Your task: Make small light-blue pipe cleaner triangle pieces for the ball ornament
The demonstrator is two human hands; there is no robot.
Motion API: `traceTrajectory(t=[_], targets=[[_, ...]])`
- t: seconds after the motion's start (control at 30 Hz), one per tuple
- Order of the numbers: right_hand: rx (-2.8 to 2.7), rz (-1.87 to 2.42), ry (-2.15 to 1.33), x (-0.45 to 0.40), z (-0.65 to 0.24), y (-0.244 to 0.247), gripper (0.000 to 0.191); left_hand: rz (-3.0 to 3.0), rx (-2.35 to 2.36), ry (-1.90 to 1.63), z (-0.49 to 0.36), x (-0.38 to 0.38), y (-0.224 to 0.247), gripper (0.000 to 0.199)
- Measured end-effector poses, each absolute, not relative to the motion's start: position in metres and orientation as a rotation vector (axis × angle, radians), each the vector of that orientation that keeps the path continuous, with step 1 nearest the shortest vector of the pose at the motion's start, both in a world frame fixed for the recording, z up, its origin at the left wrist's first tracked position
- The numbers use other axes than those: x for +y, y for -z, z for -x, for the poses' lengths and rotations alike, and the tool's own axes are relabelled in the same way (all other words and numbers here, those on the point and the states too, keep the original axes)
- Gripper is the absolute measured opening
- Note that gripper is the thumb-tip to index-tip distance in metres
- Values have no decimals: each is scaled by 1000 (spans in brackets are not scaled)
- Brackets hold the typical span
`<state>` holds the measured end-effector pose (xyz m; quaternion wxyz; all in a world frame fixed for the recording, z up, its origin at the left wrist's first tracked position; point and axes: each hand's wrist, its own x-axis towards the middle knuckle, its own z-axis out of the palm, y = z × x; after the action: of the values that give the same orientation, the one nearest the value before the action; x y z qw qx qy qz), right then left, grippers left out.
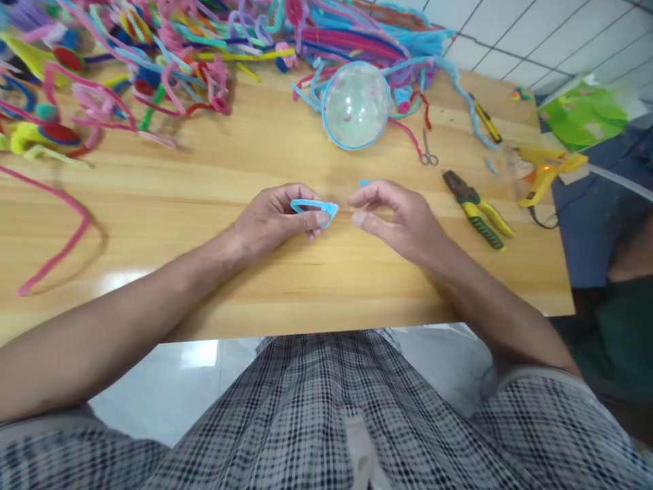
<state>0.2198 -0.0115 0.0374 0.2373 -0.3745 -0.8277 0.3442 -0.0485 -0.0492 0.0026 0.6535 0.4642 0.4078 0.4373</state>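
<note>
My left hand point(286, 216) pinches a bent blue pipe cleaner point(307, 203), whose loop and folded end show between thumb and fingers. Just to the right of it, my right hand point(392, 216) has thumb and index finger a little apart, with a narrow gap facing the blue piece. Nothing is visible between those two fingertips. A small blue bit point(364, 182) shows behind the right index finger. Beyond both hands stands a clear balloon-like bowl point(356, 105) with a blue rim.
Small scissors point(428, 158), green-yellow pliers point(478, 209), a yellow cutter point(486, 119) and a yellow glue gun point(548, 173) lie to the right. Pipe cleaners point(173, 61) are heaped at the back left. A bent pink pipe cleaner point(84, 219) lies left. Part of a person point(630, 340) shows far right.
</note>
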Motion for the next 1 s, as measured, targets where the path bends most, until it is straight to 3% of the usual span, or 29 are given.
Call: traceTrajectory(t=[0.17,0.27,0.43,0.53,0.83,1.0], targets=[[-2830,931,-507,-67,-286,-27,90,-1024,927,-1004,50,-48,0,51],[-2955,924,-406,-90,-333,-5,106,-1040,956,-990,51,-47,2,49],[-2661,1296,-73,-69,-390,0,92,-1022,952,-986,52,-47,1,47],[-2638,1314,-185,-68,-377,-15,86,-995,954,-981,51,-47,-3,47],[-2279,1129,-777,-60,-254,-42,20,-916,945,-1008,46,-47,-4,53],[-1953,1108,-1186,-30,-205,-32,33,-964,918,-997,47,-47,-2,51]])
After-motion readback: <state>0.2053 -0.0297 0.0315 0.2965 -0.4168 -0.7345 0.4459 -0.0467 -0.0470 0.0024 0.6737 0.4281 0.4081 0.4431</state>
